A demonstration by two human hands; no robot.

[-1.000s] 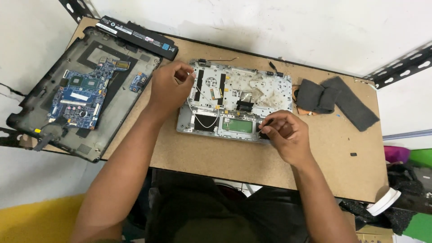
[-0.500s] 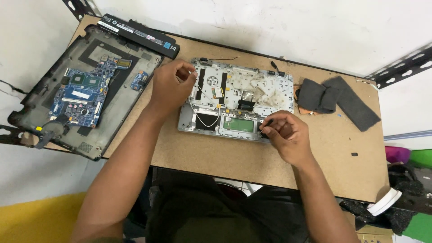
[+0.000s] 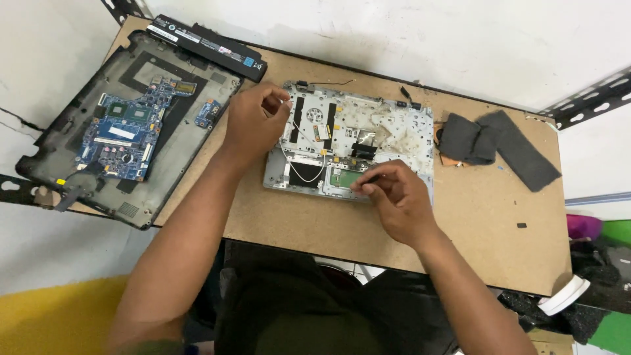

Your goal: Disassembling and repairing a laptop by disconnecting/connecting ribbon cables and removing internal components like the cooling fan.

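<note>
A silver laptop shell lies open side up on the brown table, with black strips, a thin white wire and a small green board inside it. My left hand grips the shell's far left corner, fingers curled over the edge. At the shell's front edge, my right hand is closed around a thin dark tool. The tool's tip points at the green board.
A black laptop base holding a blue motherboard sits at the table's left end, with a long black battery behind it. Dark grey cloth pieces lie to the right of the shell. A white roll sits off the table's right corner.
My right hand has slid a little to the left along the shell's front edge, toward the green board. My left hand has stayed on the far left corner.
</note>
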